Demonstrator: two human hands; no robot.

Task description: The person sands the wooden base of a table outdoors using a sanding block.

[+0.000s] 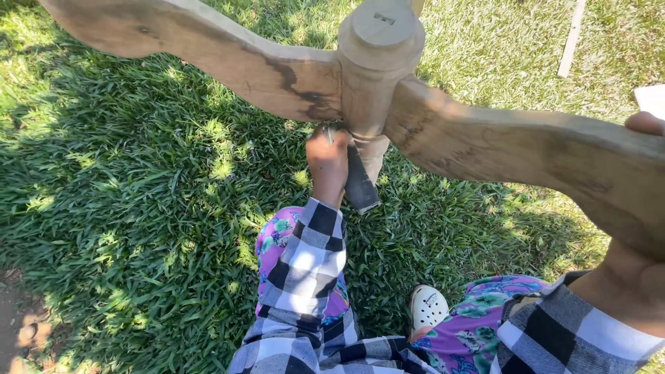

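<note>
Head view — left hand (327, 161) fisted around tool handle (360, 183)

Wooden table base (485, 145) is looking like raw unfinished wood, matt, with dark stains near the turned post (377, 62). Tool handle (360, 183) is showing dark and matt. Checked sleeves (305, 270) are looking like soft woven cloth; white clog (426, 308) is showing smooth plastic.

Thick green grass (138, 208) lies in dappled sunlight and shade, with a bare dirt patch (21, 325) at the lower left.
</note>
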